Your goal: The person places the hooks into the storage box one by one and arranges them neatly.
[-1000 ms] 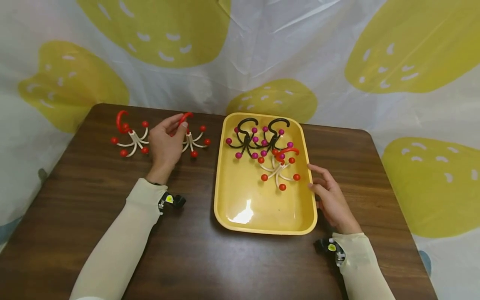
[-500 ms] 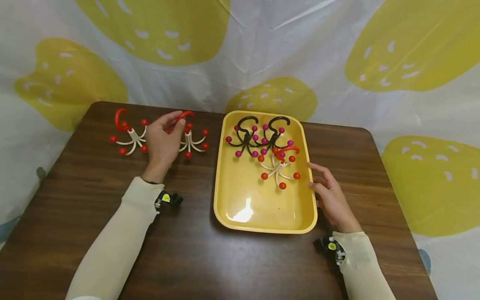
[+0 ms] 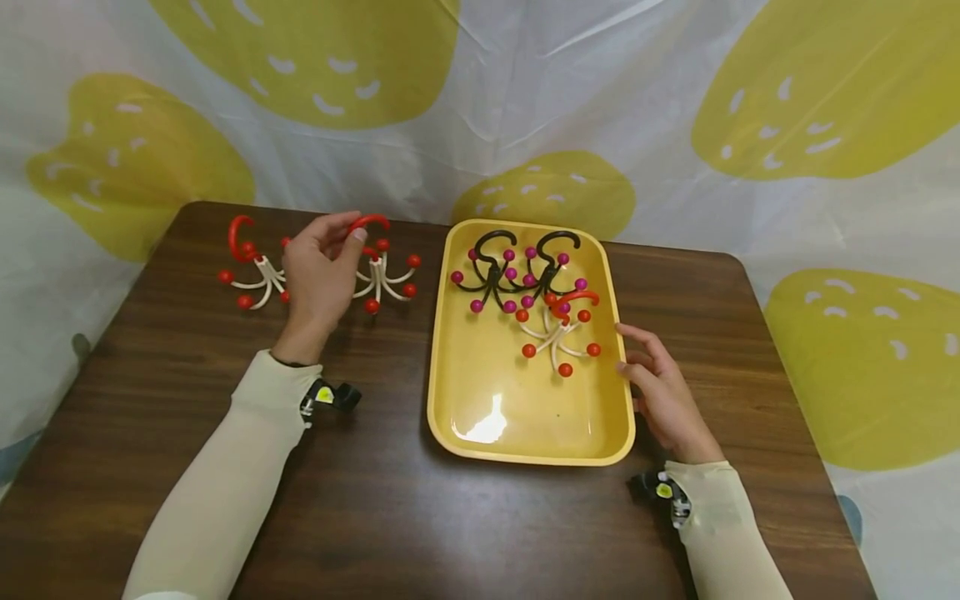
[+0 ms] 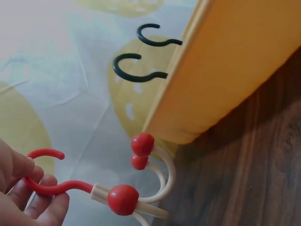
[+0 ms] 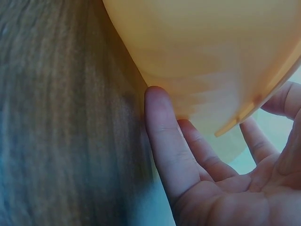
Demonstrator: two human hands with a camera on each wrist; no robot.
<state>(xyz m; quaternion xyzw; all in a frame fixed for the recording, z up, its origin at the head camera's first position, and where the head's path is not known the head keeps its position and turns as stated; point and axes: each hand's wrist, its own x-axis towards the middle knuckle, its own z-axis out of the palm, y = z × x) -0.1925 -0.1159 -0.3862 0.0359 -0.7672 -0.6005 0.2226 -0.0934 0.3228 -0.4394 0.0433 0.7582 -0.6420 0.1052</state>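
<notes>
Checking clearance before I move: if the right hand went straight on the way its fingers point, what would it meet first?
The yellow rectangular plastic tray: the right hand points at its outer wall, and its fingers seem to touch it, though exact contact is unclear.

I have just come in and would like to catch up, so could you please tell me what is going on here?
A person's left hand pinches a white hanger by its red hook, left of the tray. A second white hanger stands farther left on the table. Inside the tray are two black hangers and a third white hanger, and the right hand touches the tray's right side from outside.
</notes>
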